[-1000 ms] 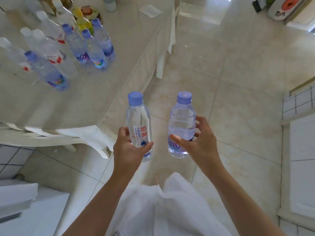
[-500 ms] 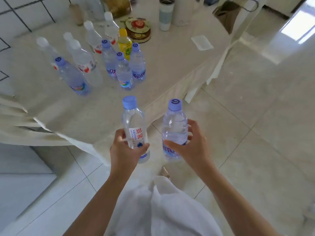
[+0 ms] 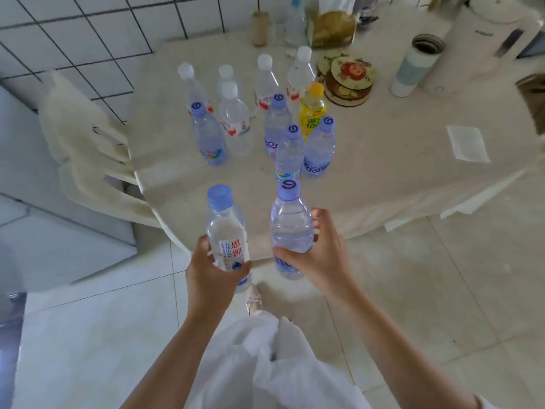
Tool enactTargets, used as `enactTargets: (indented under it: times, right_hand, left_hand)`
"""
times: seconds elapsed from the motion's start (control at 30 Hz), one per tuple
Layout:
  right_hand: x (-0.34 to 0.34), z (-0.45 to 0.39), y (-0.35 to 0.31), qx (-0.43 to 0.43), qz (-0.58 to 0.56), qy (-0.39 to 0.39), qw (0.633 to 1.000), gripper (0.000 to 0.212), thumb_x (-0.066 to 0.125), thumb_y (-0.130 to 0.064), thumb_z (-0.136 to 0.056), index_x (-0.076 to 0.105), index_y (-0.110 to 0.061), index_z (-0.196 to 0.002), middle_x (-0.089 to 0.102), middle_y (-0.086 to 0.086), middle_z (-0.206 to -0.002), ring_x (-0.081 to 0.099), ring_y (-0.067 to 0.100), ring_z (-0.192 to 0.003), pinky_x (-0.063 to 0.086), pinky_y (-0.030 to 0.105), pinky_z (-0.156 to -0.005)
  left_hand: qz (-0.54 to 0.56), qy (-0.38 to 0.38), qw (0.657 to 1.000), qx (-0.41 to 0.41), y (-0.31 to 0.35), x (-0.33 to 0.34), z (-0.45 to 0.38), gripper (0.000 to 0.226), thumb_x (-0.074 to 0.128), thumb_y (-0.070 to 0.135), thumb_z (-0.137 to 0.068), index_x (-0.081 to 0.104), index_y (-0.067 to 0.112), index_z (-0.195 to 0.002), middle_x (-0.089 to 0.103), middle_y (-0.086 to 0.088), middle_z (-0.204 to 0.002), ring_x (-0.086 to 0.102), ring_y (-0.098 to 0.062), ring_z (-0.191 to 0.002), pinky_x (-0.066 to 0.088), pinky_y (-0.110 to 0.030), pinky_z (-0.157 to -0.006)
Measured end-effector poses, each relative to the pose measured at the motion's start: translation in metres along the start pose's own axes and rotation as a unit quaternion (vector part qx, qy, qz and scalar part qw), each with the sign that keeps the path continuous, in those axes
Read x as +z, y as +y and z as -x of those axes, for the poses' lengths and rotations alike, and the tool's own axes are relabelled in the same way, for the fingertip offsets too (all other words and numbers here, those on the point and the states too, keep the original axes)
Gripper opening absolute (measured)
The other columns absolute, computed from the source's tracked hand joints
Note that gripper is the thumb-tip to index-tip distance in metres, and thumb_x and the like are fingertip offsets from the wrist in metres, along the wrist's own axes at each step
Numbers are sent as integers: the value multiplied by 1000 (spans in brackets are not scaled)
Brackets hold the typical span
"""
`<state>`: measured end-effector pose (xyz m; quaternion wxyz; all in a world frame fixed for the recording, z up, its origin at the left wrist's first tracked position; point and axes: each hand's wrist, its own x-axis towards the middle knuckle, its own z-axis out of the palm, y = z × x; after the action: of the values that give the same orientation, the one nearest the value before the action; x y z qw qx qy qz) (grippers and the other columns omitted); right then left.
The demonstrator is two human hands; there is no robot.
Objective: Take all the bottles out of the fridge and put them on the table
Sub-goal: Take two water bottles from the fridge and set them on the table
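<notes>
I see a home kitchen or dining corner: a white tiled wall with dark grout (image 3: 88, 39), glossy cream floor tiles (image 3: 442, 290), a worktop under a cream tablecloth (image 3: 383, 178), a white electric kettle (image 3: 486, 39), an open steel-rimmed flask (image 3: 415, 66) and a cream slatted chair (image 3: 88, 149).

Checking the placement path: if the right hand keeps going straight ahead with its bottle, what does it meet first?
Probably the table's near edge, then the closest standing water bottle just beyond. The right hand grips its purple-capped bottle short of the tablecloth; height over the edge is unclear from this single view.
</notes>
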<state>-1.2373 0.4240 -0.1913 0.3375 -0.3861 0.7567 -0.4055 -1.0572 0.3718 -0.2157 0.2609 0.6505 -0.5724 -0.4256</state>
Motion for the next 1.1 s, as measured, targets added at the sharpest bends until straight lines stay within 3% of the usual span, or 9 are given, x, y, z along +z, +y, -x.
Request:
enactTargets:
  times: [0.07,0.2,0.3,0.5,0.6,0.7,0.77,0.9,1.1]
  right_hand:
    - [9,-19,-8,-10,6,-18,1000,67,87,-30,-59,45,-27,-110,61,-17,-97,61,3,-86,41,6,-63]
    - [28,-66,-25,-23,18,-47,998,70,87,-30,-58,44,-25,-112,59,-16,-99,57,3,-85,40,5,-66]
    - [45,-103,-37,-23,22,-60,998,72,87,-30,-57,42,-25,-113,61,-14,-97,61,5,-85,48,20,-69]
    - [86,-167,-48,-17,18,-22,999,67,88,-22,-57,44,-22,-108,62,-6,-94,60,14,-82,43,16,-64]
    - [104,-195,-43,-16,3,4,1000,70,89,-20,-57,44,-20,-110,60,-7,-96,57,11,-82,38,6,-61]
    - [118,-215,-37,-6,-5,24,1000,71,89,-21,-58,43,-23,-112,57,-13,-96,55,7,-83,39,10,-65]
    - [124,-223,-31,-11,-7,38,999,68,88,-18,-59,43,-25,-110,55,-18,-93,54,3,-82,44,18,-70]
    - [131,-232,-19,-17,-9,48,999,66,87,-16,-60,41,-31,-105,57,-16,-93,57,-3,-84,46,13,-70]
    - [135,-237,-3,-27,7,28,999,62,86,-14,-60,45,-25,-105,56,-19,-92,56,4,-82,46,20,-72]
  left_hand:
    - [-7,17,1000,-6,2,-1,-16,62,90,13,-58,50,20,-104,60,20,-85,61,-4,-79,47,-26,-69]
    - [-11,35,999,-4,10,-2,-60,62,90,14,-58,46,22,-102,58,22,-82,58,3,-75,39,-12,-59]
    - [-15,45,999,8,17,-2,-101,64,90,13,-57,45,23,-101,56,21,-81,58,-1,-72,37,-8,-57]
    - [-18,59,998,13,17,6,-178,64,91,13,-53,52,20,-102,68,5,-88,64,-20,-80,49,-29,-71]
    - [6,64,998,10,17,13,-206,62,90,7,-55,50,21,-100,65,8,-86,61,-18,-78,39,-12,-67]
    - [16,64,998,11,14,21,-227,61,87,4,-56,48,24,-99,62,9,-86,59,-17,-78,34,1,-64]
    - [17,63,998,10,10,26,-236,61,87,3,-56,50,23,-101,64,7,-89,59,-17,-80,35,2,-65]
    - [10,61,998,11,7,35,-245,57,86,6,-59,52,21,-102,64,6,-90,60,-15,-79,37,0,-65]
    - [8,49,999,6,7,41,-252,53,84,8,-63,54,19,-105,65,6,-93,60,-13,-81,36,1,-64]
